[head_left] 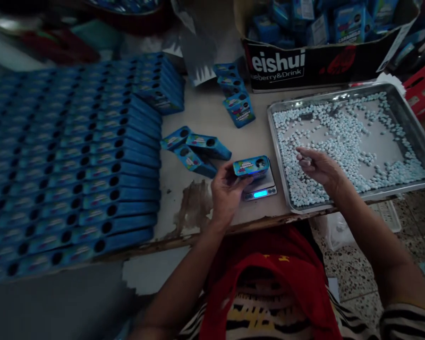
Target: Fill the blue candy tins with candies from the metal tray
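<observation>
A small blue candy box (246, 167) with a dark round hole in its top is gripped by my left hand (228, 189), fingers and thumb around its sides. The box is at a small digital scale (269, 184) with a lit blue display; whether it rests its weight there I cannot tell. My right hand (320, 170) is over the left part of a metal tray (285, 189) of pale blue and white candies (340, 141). Its fingers are curled together, and what they hold is hard to make out.
Rows of blue boxes (122, 156) fill the left side of the table. Several loose boxes (198, 148) lie left of the scale, and others (241, 109) stand behind it. A black carton (311, 66) of blue packs is at the back. The table's front edge (262, 222) is worn.
</observation>
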Demonstrator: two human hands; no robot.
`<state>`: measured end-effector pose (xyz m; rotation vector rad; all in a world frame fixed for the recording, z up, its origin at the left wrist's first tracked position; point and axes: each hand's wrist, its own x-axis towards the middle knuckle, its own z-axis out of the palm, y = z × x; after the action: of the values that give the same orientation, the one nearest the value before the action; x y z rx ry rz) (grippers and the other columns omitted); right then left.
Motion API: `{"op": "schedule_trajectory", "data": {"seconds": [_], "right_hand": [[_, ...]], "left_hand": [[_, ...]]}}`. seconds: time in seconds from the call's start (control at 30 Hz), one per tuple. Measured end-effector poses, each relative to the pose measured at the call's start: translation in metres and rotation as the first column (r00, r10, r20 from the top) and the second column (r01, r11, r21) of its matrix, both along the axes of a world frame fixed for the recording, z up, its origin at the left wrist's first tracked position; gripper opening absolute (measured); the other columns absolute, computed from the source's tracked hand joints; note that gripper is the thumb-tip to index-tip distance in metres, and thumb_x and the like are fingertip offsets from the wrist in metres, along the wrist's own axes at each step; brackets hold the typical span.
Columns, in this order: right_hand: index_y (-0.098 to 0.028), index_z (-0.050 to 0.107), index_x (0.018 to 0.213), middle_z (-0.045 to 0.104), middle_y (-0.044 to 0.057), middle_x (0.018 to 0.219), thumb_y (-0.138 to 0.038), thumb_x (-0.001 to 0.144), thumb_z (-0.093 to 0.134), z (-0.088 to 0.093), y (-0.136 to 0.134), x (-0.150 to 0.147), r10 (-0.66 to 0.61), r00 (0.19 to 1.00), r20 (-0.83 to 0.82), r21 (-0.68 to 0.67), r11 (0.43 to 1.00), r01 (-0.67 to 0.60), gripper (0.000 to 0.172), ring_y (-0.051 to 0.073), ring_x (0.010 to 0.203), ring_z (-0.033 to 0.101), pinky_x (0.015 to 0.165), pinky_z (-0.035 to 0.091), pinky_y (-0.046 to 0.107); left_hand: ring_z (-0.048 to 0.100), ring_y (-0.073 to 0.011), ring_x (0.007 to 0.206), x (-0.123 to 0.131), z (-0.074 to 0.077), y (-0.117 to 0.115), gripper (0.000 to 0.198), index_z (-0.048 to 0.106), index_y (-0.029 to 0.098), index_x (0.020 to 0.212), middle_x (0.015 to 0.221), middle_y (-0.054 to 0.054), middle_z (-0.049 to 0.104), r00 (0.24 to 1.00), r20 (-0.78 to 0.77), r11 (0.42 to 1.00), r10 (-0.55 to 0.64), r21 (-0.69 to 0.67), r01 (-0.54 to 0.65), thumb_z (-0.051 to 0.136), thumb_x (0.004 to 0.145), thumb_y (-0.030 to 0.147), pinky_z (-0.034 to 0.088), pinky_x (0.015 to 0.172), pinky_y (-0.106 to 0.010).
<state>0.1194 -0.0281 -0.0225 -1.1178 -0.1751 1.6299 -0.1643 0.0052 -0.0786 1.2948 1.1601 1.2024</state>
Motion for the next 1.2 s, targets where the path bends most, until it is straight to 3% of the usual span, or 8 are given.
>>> {"op": "schedule_trajectory", "data": {"seconds": [0.13,0.3,0.43,0.57,0.77,1.03,1.2], "right_hand": [[-0.015,0.073,0.091,0.066,-0.003,0.065,-0.018,0.085,0.086,-0.001,0.000,0.001,0.056,0.989,0.136,0.062,0.996,-0.065,0.015,0.003,0.046,0.046,0.036,0.027,0.010],[-0.017,0.075,0.089,0.071,-0.001,0.073,-0.012,0.079,0.087,0.004,0.001,-0.001,0.007,0.973,0.229,0.075,0.997,-0.025,0.017,0.005,0.058,0.060,0.047,0.047,0.010],[-0.019,0.076,0.091,0.074,0.002,0.079,-0.018,0.089,0.079,0.024,0.002,-0.008,0.039,0.957,0.287,0.048,0.997,-0.054,0.003,0.009,0.065,0.065,0.052,0.056,0.014],[-0.017,0.077,0.091,0.072,0.003,0.076,-0.021,0.089,0.083,0.057,0.003,-0.027,0.130,0.901,0.414,0.056,0.984,-0.168,0.007,0.008,0.062,0.061,0.049,0.050,0.015],[-0.015,0.077,0.089,0.068,0.002,0.076,-0.026,0.085,0.094,0.094,0.006,-0.071,0.258,0.793,0.552,0.047,0.940,-0.338,0.020,0.007,0.062,0.058,0.049,0.046,0.016],[-0.019,0.071,0.088,0.067,-0.001,0.078,-0.021,0.089,0.090,0.101,0.013,-0.093,0.224,0.800,0.556,0.012,0.961,-0.278,0.020,0.008,0.064,0.061,0.052,0.050,0.017],[-0.017,0.072,0.091,0.069,-0.001,0.074,-0.013,0.087,0.086,0.109,0.016,-0.100,0.291,0.741,0.605,-0.006,0.933,-0.361,0.015,0.007,0.061,0.059,0.053,0.049,0.017]], "left_hand": [[0.080,-0.0246,0.106,-0.004,-0.008,-0.005,0.064,0.068,0.022,0.117,0.113,-0.005,0.080,0.998,0.061,1.000,-0.002,-0.019,0.004,0.101,0.064,0.035,0.068,0.099,-0.039],[0.076,-0.0268,0.126,-0.031,0.010,-0.011,0.064,0.067,0.023,0.129,0.129,-0.010,0.078,0.995,-0.083,0.991,-0.057,0.115,0.067,0.097,0.075,0.037,0.063,0.112,-0.043],[0.079,-0.0243,0.117,-0.078,0.026,-0.026,0.060,0.067,0.024,0.134,0.124,-0.009,0.079,0.985,-0.174,0.976,0.000,0.215,0.038,0.093,0.082,0.036,0.064,0.112,-0.045],[0.078,-0.0261,0.118,-0.120,0.031,-0.038,0.064,0.066,0.024,0.135,0.128,-0.010,0.079,0.974,-0.203,0.975,0.099,0.215,-0.055,0.095,0.080,0.038,0.063,0.113,-0.047],[0.077,-0.0284,0.122,-0.155,0.027,-0.047,0.066,0.062,0.022,0.137,0.130,-0.011,0.076,0.964,-0.220,0.975,0.150,0.194,-0.108,0.092,0.079,0.034,0.064,0.115,-0.049],[0.078,-0.0300,0.121,-0.167,0.010,-0.053,0.061,0.065,0.025,0.136,0.132,-0.010,0.077,0.967,-0.216,0.977,0.136,0.193,-0.094,0.090,0.081,0.032,0.065,0.114,-0.054],[0.075,-0.0316,0.129,-0.170,0.004,-0.054,0.064,0.066,0.024,0.138,0.137,-0.011,0.075,0.974,-0.197,0.983,0.112,0.163,-0.081,0.093,0.081,0.036,0.062,0.119,-0.055]]}}
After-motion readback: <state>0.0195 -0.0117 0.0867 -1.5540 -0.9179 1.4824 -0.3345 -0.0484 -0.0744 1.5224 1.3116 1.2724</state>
